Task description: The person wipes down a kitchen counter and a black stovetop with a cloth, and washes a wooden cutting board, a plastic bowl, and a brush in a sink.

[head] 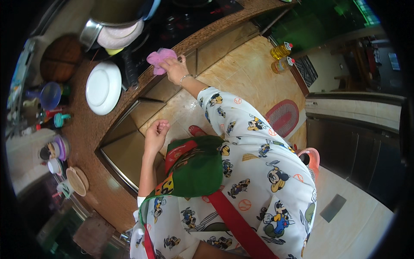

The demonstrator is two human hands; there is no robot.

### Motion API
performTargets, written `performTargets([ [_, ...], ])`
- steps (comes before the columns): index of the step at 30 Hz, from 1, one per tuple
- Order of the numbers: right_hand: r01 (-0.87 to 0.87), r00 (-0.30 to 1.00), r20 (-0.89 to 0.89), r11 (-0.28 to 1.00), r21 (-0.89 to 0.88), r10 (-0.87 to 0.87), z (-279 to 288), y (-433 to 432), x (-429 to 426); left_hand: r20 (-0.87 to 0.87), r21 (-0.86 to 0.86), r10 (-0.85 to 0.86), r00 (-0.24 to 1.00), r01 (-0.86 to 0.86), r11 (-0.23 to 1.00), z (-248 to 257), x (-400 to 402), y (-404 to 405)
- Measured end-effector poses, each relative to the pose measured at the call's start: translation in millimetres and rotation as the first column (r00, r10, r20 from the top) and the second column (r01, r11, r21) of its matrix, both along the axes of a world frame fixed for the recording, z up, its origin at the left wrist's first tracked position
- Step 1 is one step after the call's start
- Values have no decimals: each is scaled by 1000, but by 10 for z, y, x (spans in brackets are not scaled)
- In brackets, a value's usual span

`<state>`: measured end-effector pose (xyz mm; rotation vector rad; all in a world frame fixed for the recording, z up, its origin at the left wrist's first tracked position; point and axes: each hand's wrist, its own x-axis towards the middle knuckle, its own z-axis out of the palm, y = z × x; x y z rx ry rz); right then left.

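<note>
My right hand (176, 69), with a bracelet at the wrist, rests on a pink cloth (161, 59) at the front edge of the granite counter, beside the black cooktop (174, 30). My left hand (157, 129) hangs in front of the cabinets with its fingers curled; nothing shows in it. An upside-down white plate (103, 88) lies on the counter, left of the black handle (130, 69) of a pan. Over that pan are a pale bowl (121, 35) and a large pot (116, 11); how they are stacked is hard to tell.
Round wooden board (61, 58), blue strainer (50, 95) and tan basket (77, 181) stand along the counter's back. Two oil bottles (281, 50) (283, 64) stand on the tiled floor near a red oval mat (282, 118). Cabinet doors (129, 139) are below the counter.
</note>
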<state>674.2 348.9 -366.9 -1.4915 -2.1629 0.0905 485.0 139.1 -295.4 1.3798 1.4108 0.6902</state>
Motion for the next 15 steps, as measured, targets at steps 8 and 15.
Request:
performTargets([
  [8,220,976,12,976,-2,-220,-39,86,935,-155,-59,-246,957,240,969,-177,155,312],
  [15,326,945,59,945,-40,-323,-36,43,1451,-144,52,-363,920,374,926,-348,459,558],
])
